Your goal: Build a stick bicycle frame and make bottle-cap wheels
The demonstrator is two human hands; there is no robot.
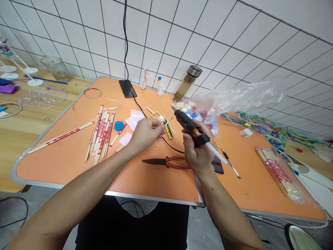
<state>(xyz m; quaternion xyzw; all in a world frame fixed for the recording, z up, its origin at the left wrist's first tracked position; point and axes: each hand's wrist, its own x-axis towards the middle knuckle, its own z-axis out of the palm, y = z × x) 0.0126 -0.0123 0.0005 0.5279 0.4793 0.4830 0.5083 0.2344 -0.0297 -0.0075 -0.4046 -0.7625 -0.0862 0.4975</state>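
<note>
My left hand (144, 133) pinches a small assembly of thin wooden sticks (166, 118) with a white piece at its joint. My right hand (197, 147) grips a black hot glue gun (192, 126), its nozzle pointing up and left towards the sticks. A translucent glue stick (217, 152) juts from the back of the gun. Below my hands lie red-handled pliers (166, 162), partly under my right hand. Left of my left hand is a loose pile of red-printed wrapped chopsticks (100, 133), with a blue bottle cap (119, 125) and pink paper pieces (134, 118) close by.
The orange folding table (104, 177) has a metal rim. A plastic bag of bottle caps (197, 113), a black cable, a phone (127, 88), a tea flask (187, 83), a craft knife (230, 163) and coloured wires (275, 133) surround my hands. White tiles stand behind.
</note>
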